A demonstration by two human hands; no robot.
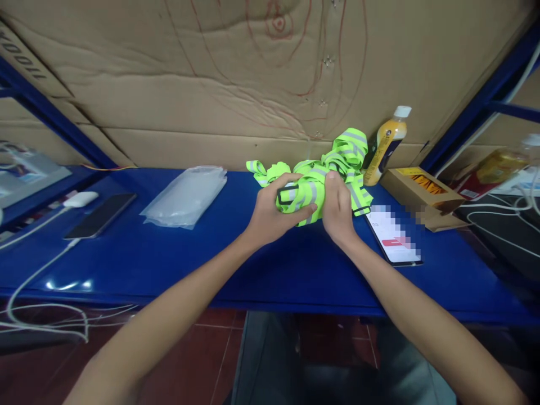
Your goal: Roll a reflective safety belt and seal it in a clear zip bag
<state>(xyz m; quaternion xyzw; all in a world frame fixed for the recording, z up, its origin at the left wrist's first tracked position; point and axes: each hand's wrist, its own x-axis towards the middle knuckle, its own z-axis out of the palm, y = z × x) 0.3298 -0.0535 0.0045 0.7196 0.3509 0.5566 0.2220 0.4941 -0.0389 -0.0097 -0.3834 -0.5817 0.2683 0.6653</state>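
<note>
Neon-yellow reflective straps (312, 194) with grey stripes and black buckles are bunched in both my hands. My left hand (274, 208) wraps round the left part of the bundle, its thumb across the front beside a black buckle (287, 194). From the right, my right hand (338, 208) grips the folded straps with the thumb on top; its other fingers are mostly hidden. More loose strap (350, 147) piles up behind my hands against the cardboard. Another black buckle (361, 211) hangs just right of my right hand.
A lit phone (392, 239) lies to the right, near an open cardboard box (439, 211) and a yellow drink bottle (386, 143). Clear plastic bags (185, 197) and a dark phone (101, 215) with a white cable lie left on the blue table (169, 264). Cardboard (189, 101) stands behind.
</note>
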